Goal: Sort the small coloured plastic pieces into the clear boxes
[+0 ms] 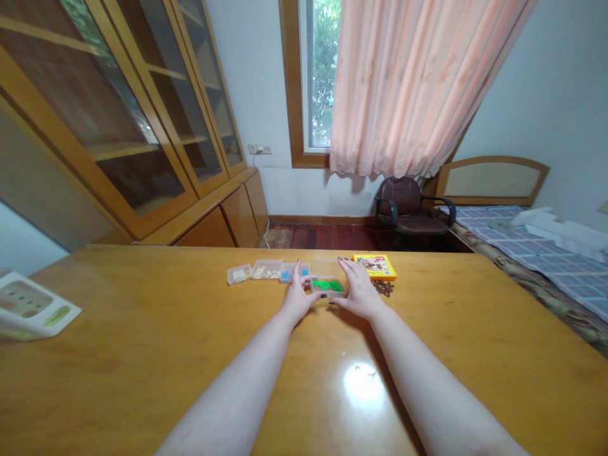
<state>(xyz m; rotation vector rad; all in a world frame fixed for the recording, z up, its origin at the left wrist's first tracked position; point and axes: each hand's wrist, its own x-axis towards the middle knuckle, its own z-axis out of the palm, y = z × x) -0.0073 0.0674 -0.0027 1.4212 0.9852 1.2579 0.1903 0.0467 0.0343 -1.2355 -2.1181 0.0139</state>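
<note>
A small clear plastic box (pixel 329 287) with bright green pieces inside lies between my two hands on the wooden table. What looks like its transparent lid stands raised at the far side. My left hand (pixel 300 296) grips the left end, its thumb at the near edge and its index finger stretched forward. At the right end, my right hand (pixel 361 292) curves round the box, fingers at the lid and thumb near the front edge. Left of it are a clear box of blue pieces (pixel 286 273), one of cream pieces (pixel 267 270) and a smaller box of whitish pieces (pixel 239 274).
A yellow printed package (pixel 377 266) lies right of my right hand, with a heap of brown pieces (pixel 384 288) before it. At the table's left edge is a white plastic object (pixel 35 307). Beyond the table (pixel 156 329) stand a brown armchair (pixel 407 206) and a bed (pixel 536 247).
</note>
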